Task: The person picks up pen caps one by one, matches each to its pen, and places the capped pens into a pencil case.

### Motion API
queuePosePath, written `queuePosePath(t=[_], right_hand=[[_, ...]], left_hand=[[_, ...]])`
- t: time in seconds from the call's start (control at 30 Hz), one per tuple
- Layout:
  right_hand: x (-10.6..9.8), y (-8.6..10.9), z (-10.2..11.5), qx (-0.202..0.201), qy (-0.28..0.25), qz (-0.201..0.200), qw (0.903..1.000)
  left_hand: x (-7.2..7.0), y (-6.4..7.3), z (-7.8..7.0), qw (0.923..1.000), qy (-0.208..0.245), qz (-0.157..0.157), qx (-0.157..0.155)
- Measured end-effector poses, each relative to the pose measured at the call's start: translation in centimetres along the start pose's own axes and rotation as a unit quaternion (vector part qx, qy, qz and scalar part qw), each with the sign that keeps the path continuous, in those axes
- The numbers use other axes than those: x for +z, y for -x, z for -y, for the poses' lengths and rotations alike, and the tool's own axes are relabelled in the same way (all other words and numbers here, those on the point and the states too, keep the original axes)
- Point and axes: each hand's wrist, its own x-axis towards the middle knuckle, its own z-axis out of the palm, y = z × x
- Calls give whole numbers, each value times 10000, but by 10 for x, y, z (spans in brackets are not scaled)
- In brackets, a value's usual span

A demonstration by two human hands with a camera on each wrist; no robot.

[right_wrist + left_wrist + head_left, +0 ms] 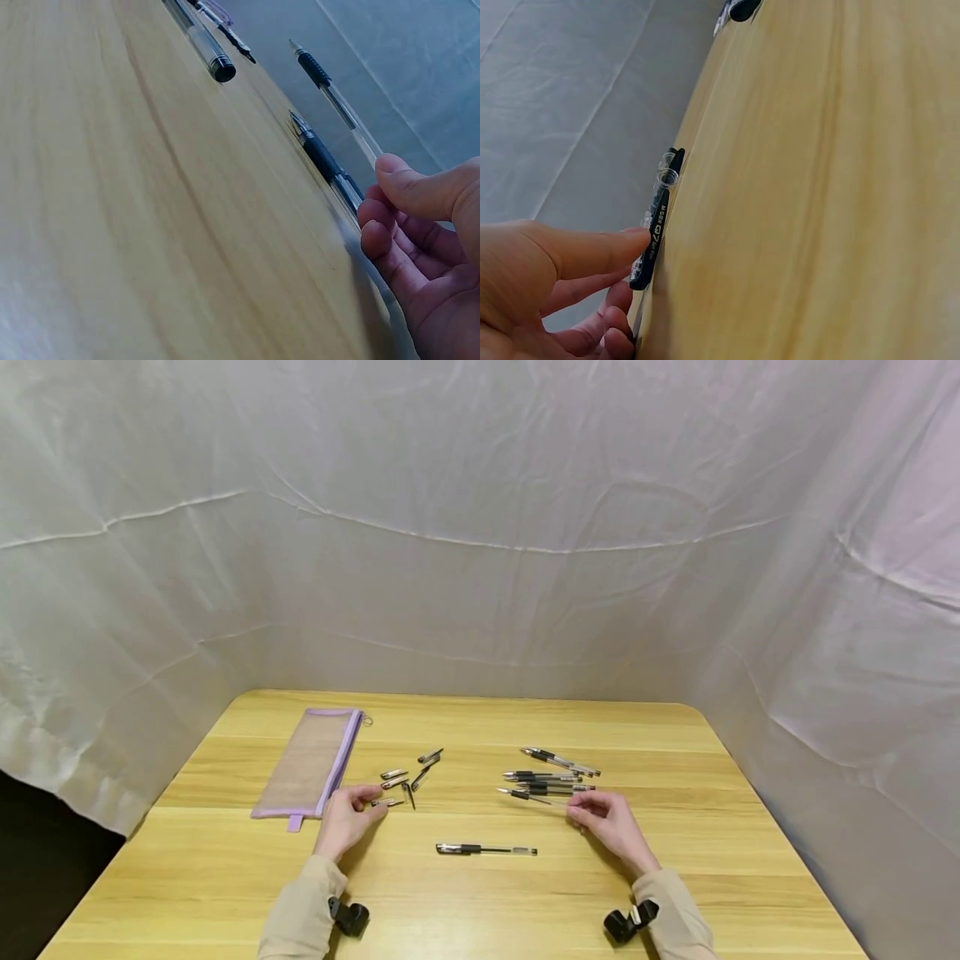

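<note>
"What does the pen (520, 794) look like?"

"Slim, with a see-through barrel, a black grip and a bare pointed tip (pale against the grip)."

"And its pose?"

"Raised off the table (480, 910), tip to the left and angled slightly away from the person. The right hand (611, 827) pinches it near the rear end."

"The cap (658, 220)?"

"Clear, with a long black clip bearing pale lettering. The left hand (347, 820) pinches it low over the tabletop (touching or not, I can't tell), well apart from the pen."
</note>
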Motion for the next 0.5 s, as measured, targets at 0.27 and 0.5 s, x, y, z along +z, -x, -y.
queuePosePath(t=[0.27, 0.5], right_hand=[[2, 0, -3, 40, 4, 3, 10000], [3, 0, -3, 10, -14, 21, 10000]], left_hand=[[0, -4, 1, 10000, -16, -59, 10], [-1, -5, 2, 9998, -104, -23, 147]])
